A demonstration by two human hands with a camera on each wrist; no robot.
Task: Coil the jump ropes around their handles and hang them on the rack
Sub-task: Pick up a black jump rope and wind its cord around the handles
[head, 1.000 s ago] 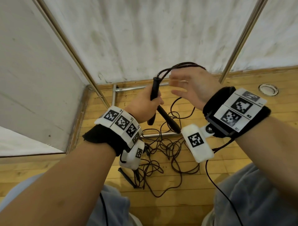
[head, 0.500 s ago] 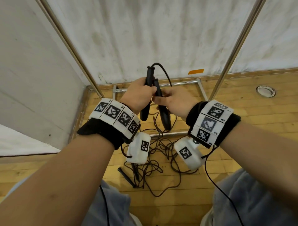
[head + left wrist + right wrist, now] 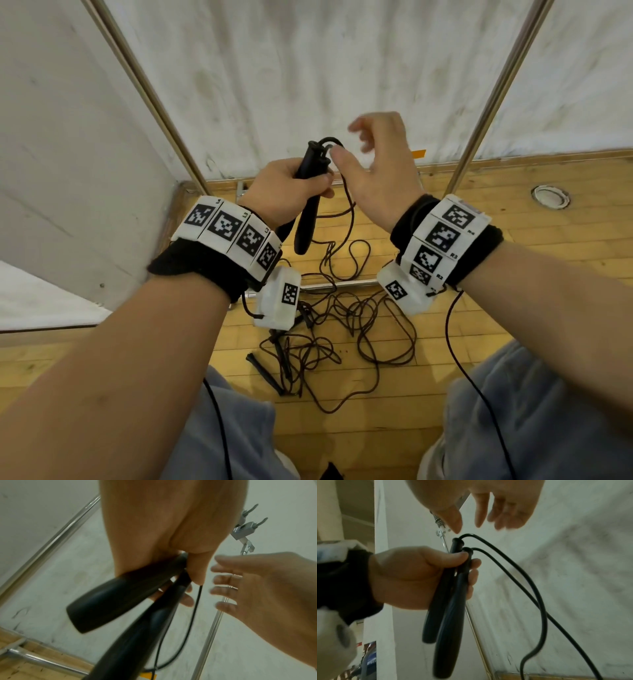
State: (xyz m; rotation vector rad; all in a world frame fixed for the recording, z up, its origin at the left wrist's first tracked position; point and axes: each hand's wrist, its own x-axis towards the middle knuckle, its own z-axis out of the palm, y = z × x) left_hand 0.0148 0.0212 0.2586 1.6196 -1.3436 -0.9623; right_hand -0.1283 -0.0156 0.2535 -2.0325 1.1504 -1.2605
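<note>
pale, scuffed wall fills the space ahead of me, and below it runs a yellow wood floor. leaning across the wall are the shiny metal poles of the rack, with its base bars lying on the floor; from my left wrist i can see a clamp with small hooks up on one pole.

on the floor between my knees lies a loose tangle of dark rope with further handles in it, well apart from my hands.

my left hand holds the two black handles of one jump rope together, side by side and roughly upright, thick ends down. my fingers curl around them and my thumb presses across near the top. two cords come out of the handle tops, arc over to the right and drop toward the floor.

my right hand hovers just beside the handle tops, holding nothing. its fingers are relaxed and a little spread, blurred at the tips, the thumb close above the top cord but, as far as i can tell, apart from it.
</note>
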